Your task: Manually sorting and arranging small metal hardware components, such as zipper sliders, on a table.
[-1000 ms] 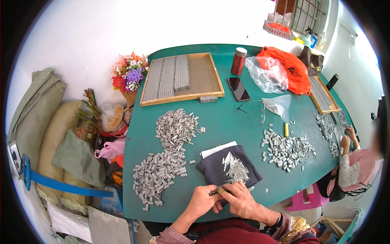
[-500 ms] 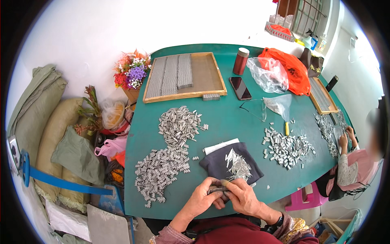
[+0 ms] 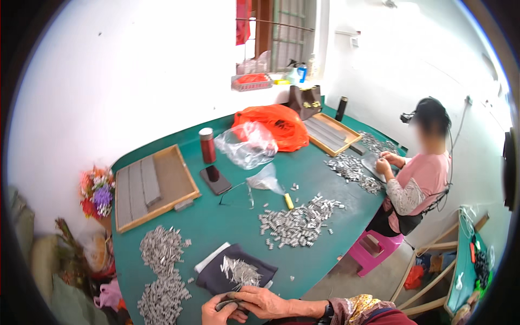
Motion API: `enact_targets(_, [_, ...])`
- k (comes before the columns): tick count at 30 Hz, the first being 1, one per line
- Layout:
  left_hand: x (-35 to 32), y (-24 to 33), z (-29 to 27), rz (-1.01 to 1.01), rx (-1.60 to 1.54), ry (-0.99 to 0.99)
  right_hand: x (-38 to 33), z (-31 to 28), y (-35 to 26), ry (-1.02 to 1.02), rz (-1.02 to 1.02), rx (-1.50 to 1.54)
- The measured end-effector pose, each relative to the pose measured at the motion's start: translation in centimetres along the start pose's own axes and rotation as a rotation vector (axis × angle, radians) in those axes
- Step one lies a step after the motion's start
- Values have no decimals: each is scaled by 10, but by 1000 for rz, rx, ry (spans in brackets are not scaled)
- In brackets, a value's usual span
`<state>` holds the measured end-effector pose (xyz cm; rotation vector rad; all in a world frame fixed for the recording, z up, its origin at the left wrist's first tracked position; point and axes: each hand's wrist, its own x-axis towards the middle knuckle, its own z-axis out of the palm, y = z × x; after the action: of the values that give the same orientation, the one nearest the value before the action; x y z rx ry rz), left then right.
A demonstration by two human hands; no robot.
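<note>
Low at the front edge of the green table, my left hand [image 3: 216, 311] and my right hand [image 3: 264, 302] are close together, fingers closed around a small dark grey metal piece [image 3: 226, 304]. My fingers cover most of it, so its exact shape is hidden. Just beyond them, a dark folded cloth [image 3: 208, 280] carries a heap of thin silvery metal pins [image 3: 241, 272]. Left of the cloth spread piles of small grey toothed metal parts [image 3: 161, 298]. A wooden-framed tray [image 3: 187, 170] farther back holds tight rows of grey metal parts.
A loose pile of metal parts [image 3: 298, 222] lies to the right, with a yellow-handled tool [image 3: 288, 201], glasses [image 3: 251, 197] and a phone [image 3: 215, 180] behind it. Farther back stand a red flask [image 3: 207, 146] and plastic bags [image 3: 276, 124]. A co-worker [image 3: 422, 168] sits at the right edge.
The view has swung to the right and up, so the table sits farther left and the co-worker shows fully. Both my hands still hold the metal piece together.
</note>
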<state>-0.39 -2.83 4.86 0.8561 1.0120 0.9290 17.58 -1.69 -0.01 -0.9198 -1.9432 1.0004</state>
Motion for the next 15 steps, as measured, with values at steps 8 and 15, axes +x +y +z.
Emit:
enact_targets(8, [23, -8, 10, -83, 79, 35, -16, -31, 15, 176, -4, -58])
enact_targets(15, [38, -13, 14, -154, 64, 13, -67, -148, 85, 757, 218, -705])
